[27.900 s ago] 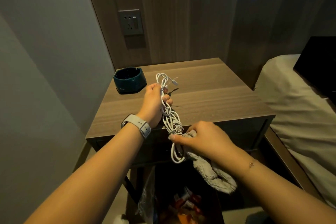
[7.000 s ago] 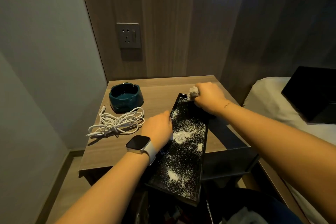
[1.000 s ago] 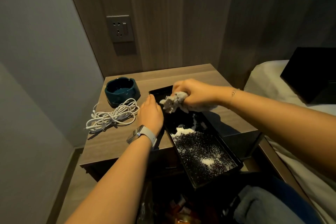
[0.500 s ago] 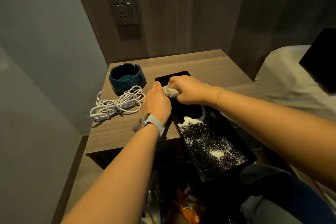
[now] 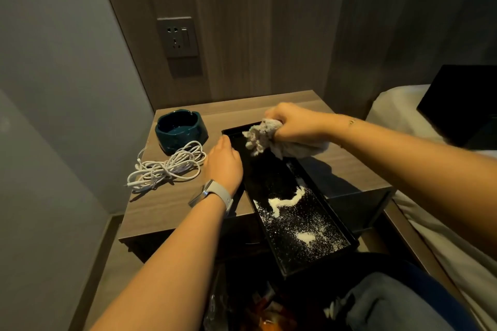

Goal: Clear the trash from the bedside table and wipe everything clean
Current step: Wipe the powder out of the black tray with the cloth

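Note:
A long black tray (image 5: 269, 169) lies on the wooden bedside table (image 5: 161, 209), its near end jutting past the front edge over a bin. White powder (image 5: 287, 200) is strewn across its near half. My left hand (image 5: 224, 162) rests against the tray's left rim and steadies it. My right hand (image 5: 293, 122) is closed on a crumpled grey cloth (image 5: 262, 136), lifted just above the tray's far end.
A dark teal ashtray (image 5: 181, 130) sits at the table's back left, with a coiled white cable (image 5: 166, 168) in front of it. A bin with trash (image 5: 263, 312) stands below the tray. The bed (image 5: 398, 105) is to the right, a wall socket (image 5: 177, 36) behind.
My right hand has lifted the cloth off the tray's far end and shifted right. The powder has been pushed toward the tray's near half. My left hand stays on the rim.

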Demonstrator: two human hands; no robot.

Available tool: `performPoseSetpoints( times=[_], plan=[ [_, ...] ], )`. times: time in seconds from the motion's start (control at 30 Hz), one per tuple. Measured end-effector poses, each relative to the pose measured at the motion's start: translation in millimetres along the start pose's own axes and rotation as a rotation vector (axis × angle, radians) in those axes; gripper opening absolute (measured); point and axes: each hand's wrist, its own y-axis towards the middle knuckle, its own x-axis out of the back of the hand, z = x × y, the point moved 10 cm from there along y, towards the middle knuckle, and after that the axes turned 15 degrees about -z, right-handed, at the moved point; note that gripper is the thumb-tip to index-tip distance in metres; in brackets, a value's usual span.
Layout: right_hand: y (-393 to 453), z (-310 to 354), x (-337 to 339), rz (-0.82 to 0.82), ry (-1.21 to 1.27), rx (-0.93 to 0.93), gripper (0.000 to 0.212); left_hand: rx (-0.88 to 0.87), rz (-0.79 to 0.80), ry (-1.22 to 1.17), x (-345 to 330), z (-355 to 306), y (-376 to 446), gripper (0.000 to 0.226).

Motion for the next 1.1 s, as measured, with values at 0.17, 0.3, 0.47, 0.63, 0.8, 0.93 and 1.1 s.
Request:
performPoseSetpoints(
  times=[0.17,0.3,0.47,0.63,0.8,0.93,1.1],
  plan=[
    [58.5,-13.8,-34.2,-0.068,-0.208,-0.093,0.016,-0.005,-0.004,-0.013,-1.8,3.3,0.8,0.030],
    [59.1,-0.8,-60.5,-0.111,-0.278,0.003,0.031,0.032,-0.030,-0.020,-1.0,6.3,2.7,0.023],
    [-11.5,23.5,-67.1,-0.071,-0.214,0.182,0.009,0.024,-0.002,-0.003,-3.2,7.2,1.0,0.028],
    [-73.0,25.4,-66.7,0.142,-0.089,0.198,0.010,0.038,-0.015,0.002,1.9,3.1,-0.1,0.032],
    [-46.6,10.0,-22.0,-0.056,0.070,0.073,0.008,0.042,0.002,-0.020,2.2,3.1,-0.6,0.032],
    [1.7,-8.6,-8.8,-0.125,0.008,-0.038,0.009,0.016,-0.018,-0.030,1.1,1.9,0.0,0.030],
    [62.3,-23.7,-33.4,-0.174,-0.085,-0.183,0.010,0.007,-0.041,-0.012,0.7,3.7,1.8,0.021]
  ],
)
